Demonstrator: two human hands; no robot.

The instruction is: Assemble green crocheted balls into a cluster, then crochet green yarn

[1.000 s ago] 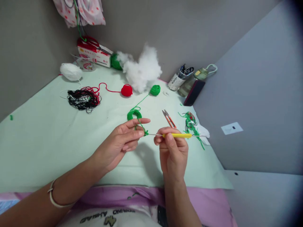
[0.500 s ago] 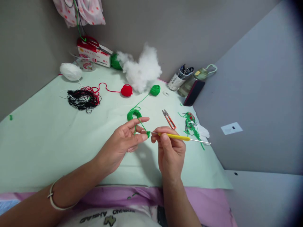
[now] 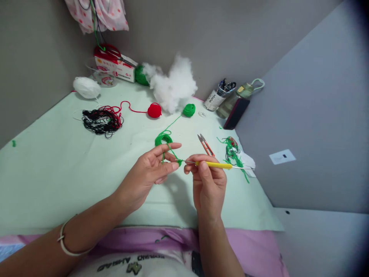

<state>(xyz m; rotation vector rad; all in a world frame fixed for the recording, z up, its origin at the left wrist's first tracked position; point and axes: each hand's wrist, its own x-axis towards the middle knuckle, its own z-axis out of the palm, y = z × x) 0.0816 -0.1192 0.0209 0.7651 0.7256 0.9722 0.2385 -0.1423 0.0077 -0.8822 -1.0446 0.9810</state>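
Between thumb and fingers, my left hand [image 3: 150, 167] pinches a small green crochet piece [image 3: 180, 162]. Green yarn runs from it up over the raised index finger. My right hand [image 3: 210, 181] grips a crochet hook [image 3: 217, 165] by its yellow handle, the thin metal tip pointing left and meeting the green piece. How the tip sits in the stitches is too small to tell. Just beyond my left hand lies a loose coil of green yarn [image 3: 163, 138], its strand leading back to a green yarn ball [image 3: 189, 110].
Orange-handled thread snips [image 3: 205, 144] lie beyond my right hand, with yarn scraps [image 3: 232, 150] to their right. Farther back are a red yarn ball [image 3: 154, 110], white stuffing [image 3: 175, 84], a black yarn tangle [image 3: 99, 121], a pen cup [image 3: 216, 98] and a phone [image 3: 236, 113].
The hook has shifted slightly right and its back end has tipped up a little. My left hand keeps nearly the same place, holding the green piece.
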